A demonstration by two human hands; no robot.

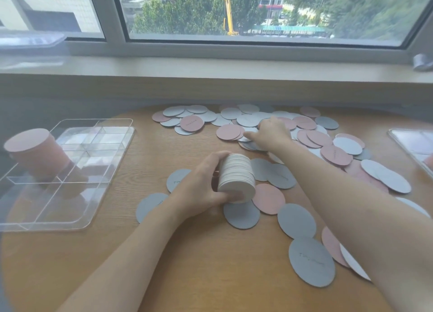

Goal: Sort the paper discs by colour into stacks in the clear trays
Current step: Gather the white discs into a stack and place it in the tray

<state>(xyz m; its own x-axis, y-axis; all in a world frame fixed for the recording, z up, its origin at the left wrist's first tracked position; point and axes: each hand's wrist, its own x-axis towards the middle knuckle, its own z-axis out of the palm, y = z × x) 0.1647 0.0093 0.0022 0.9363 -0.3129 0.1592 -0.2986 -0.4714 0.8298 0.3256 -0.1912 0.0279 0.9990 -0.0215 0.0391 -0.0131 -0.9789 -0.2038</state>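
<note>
Centrally, the person's left hand (201, 185) curls its fingers and thumb round one thick stack of white paper discs (236, 179), held on its side just above the round wooden table (164, 253). The right hand (273, 133) reaches farther out into the loose scatter of pink, grey and white paper discs (304, 138), its fingers bent down onto the pile; whether it has pinched a disc cannot be told. These loose discs overlap too much for an exact count, but there are several dozen, spread from the far edge of the table round to the near right. About seven grey discs (296, 220) lie separately near the left hand. Two clear plastic trays show: one divided tray (70, 222) at the left, holding a single tall stack of pink discs (35, 152) in its far left compartment, and a second tray (412, 145) cut off at the right edge. Behind the table runs a pale window sill (210, 65).
</note>
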